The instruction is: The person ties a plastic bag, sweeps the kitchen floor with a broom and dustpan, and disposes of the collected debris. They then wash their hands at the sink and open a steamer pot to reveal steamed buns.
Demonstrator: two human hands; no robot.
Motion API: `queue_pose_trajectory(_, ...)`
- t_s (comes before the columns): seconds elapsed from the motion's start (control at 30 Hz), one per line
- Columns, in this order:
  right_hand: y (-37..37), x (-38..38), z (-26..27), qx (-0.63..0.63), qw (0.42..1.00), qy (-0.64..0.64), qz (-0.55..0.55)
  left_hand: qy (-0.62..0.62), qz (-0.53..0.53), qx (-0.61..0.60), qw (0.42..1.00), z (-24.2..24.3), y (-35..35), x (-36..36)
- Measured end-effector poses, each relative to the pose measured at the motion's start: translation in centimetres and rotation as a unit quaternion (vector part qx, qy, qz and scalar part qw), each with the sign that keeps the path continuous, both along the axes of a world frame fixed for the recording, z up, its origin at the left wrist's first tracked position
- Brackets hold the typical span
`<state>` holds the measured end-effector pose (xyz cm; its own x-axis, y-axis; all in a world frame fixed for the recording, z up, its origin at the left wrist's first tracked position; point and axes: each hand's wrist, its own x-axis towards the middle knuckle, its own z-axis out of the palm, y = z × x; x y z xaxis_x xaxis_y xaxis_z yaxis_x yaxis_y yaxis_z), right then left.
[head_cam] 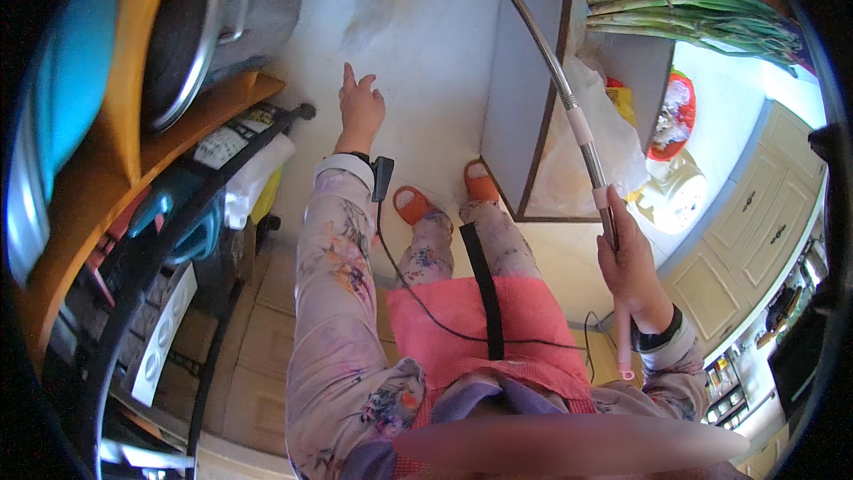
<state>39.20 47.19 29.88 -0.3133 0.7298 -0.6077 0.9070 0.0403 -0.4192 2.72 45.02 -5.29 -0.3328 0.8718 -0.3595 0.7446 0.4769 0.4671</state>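
My right hand (630, 260) grips the lower part of a metal pole with pink sleeves (550, 60), whose pink end hangs below my wrist. The pole slants up and leftwards to the top edge of the view, where its far end is mostly cut off. My left hand (360, 103) is held out over the pale floor, fingers apart, with nothing in it. A dark smudge or clump (370, 10) lies on the floor beyond its fingertips. A small black device with a cable (382, 179) sits at my left wrist.
At left, a wooden shelf (266, 83) holds a large metal pot (260, 13), above a black rack with bags. At right stand an open-sided cabinet (526, 100) with a plastic bag (586, 147), green onions (693, 17), a red basin (690, 113) and cream cupboards (746, 213).
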Motion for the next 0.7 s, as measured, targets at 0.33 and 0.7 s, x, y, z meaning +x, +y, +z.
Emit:
queue_pose_trajectory(0.33, -1.6, 3.1, -8.3, -0.142, 0.98, 0.011, -0.143, 0.178, -0.095, 0.057, 0.978, -19.3, 5.9, -2.8)
queue_pose_trajectory(0.7, -1.7, 3.6, -7.5, -0.126, 0.979, 0.078, -0.138, 0.07, -0.116, -0.053, 0.989, -2.9, 2.5, 4.4)
